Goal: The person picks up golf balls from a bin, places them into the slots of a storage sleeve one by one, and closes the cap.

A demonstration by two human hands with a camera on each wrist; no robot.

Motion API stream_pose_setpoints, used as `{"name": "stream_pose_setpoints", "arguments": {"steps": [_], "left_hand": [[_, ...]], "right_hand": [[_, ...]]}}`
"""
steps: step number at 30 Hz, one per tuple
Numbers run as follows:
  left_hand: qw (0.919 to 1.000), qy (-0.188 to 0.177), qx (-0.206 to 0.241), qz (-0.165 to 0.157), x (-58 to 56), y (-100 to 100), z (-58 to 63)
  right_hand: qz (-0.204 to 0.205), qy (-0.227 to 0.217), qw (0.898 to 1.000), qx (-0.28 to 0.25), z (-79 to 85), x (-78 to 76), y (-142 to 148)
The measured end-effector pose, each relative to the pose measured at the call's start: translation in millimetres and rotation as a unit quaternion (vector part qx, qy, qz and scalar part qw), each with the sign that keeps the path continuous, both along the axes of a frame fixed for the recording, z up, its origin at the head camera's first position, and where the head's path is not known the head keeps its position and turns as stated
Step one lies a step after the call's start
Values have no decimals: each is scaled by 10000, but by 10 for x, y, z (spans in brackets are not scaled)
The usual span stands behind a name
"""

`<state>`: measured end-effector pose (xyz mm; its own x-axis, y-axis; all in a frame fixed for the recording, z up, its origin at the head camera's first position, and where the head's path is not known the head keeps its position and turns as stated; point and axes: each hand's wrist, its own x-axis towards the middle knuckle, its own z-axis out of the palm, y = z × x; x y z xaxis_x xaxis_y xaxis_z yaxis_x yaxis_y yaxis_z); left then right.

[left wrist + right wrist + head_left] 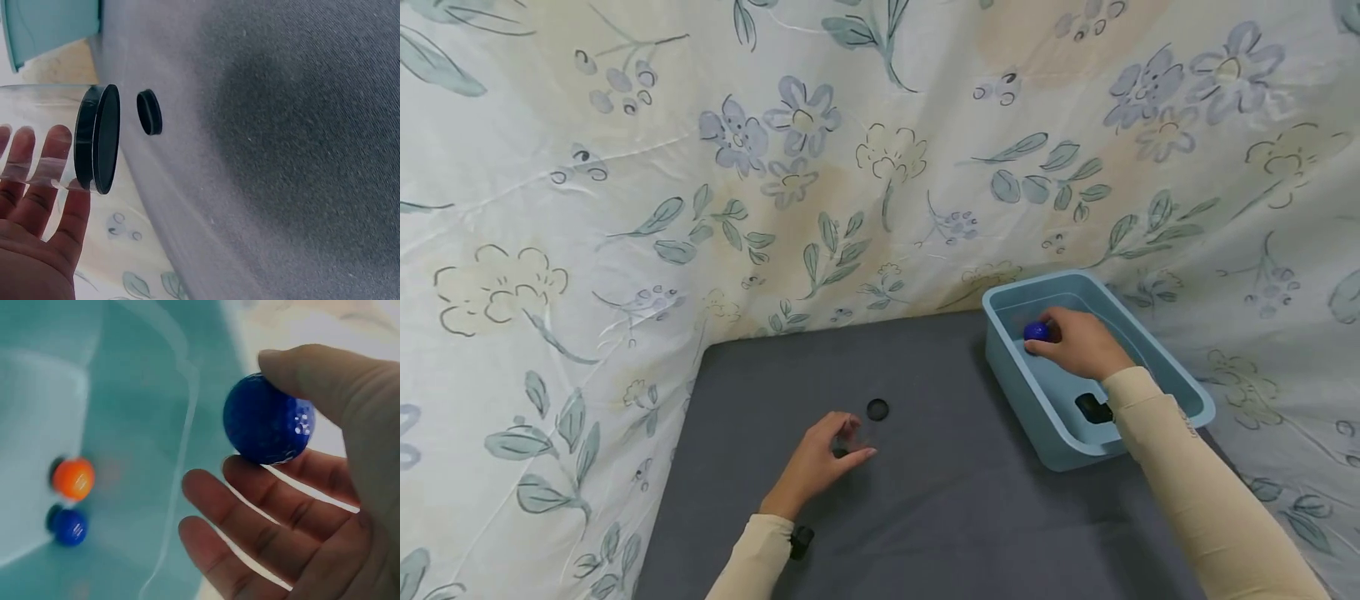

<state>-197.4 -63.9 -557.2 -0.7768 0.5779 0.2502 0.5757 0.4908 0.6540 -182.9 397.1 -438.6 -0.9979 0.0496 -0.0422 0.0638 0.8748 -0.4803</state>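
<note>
In my left hand (820, 458) is a clear cylindrical jar (44, 134) with a black end (100, 140); my fingers curl round its side. The jar hardly shows in the head view. Just beyond that hand a small round black lid (877, 409) lies on the dark cloth. My right hand (1086, 343) pinches a shiny blue ball (265, 419) between thumb and fingers, inside the upper part of the light blue bin (1011, 367). Deeper in the bin, an orange ball (75, 479) and a second blue ball (70, 526) show in the right wrist view.
A dark grey cloth (940, 517) covers the table. Floral fabric (850, 183) hangs behind it and at the sides. The bin stands at the table's right back, close to the fabric. A black device (801, 542) sits at the left wrist.
</note>
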Motion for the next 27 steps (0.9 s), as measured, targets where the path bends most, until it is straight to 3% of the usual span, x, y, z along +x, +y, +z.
{"name": "stream_pose_setpoints", "arguments": {"steps": [6, 14, 22, 27], "left_hand": [[10000, -29, -46, 34, 6, -21, 17], [9991, -313, 210, 195, -9, 11, 69], [9991, 146, 400, -42, -45, 55, 114], [9982, 403, 433, -16, -29, 62, 130]], "right_hand": [[206, 681, 9970, -312, 117, 106, -372], [319, 1244, 9881, -847, 90, 195, -819], [342, 1542, 9726, -1706, -54, 249, -1151], [285, 1698, 9548, -2422, -252, 263, -1393]]}}
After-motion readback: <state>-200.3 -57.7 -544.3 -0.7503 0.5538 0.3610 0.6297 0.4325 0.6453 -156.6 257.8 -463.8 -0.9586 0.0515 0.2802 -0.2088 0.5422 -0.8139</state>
